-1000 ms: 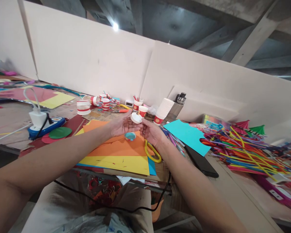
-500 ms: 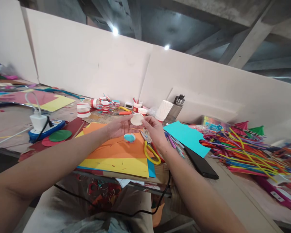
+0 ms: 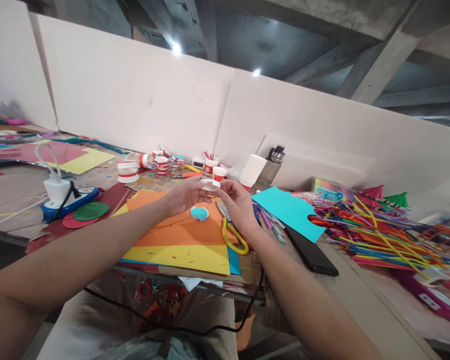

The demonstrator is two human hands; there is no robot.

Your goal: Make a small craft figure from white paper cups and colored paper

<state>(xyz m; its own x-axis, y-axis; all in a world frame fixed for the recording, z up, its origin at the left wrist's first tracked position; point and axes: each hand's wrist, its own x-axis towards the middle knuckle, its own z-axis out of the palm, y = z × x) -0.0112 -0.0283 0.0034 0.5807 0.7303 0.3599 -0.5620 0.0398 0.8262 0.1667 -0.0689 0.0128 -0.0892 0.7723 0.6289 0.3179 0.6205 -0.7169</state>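
Observation:
Between both hands, above the orange paper, is a shallow white cut-off piece of paper cup [image 3: 211, 183], its curved rim toward me. My left hand [image 3: 185, 196] pinches its left side, and my right hand [image 3: 237, 199] grips the right side with thumb and fingers. Just below lies a small cut cup ring with a light-blue inside [image 3: 199, 214] on the orange paper [image 3: 172, 231]. Scissors with yellow handles [image 3: 230, 235] rest beside my right wrist, partly hidden by the hand.
Red-and-white cut cups [image 3: 128, 171] stand at the back left. Behind my hands are a stack of paper cups [image 3: 252, 170] and a bottle [image 3: 272, 167]. To the right lie turquoise paper [image 3: 290, 212], a black phone [image 3: 311, 252] and coloured pipe cleaners [image 3: 382, 230]. A power strip [image 3: 70, 202] sits left.
The cup piece has been tilted: its flat round face showed before, and now its rim and side face me. Both hands stay in nearly the same place, still holding it.

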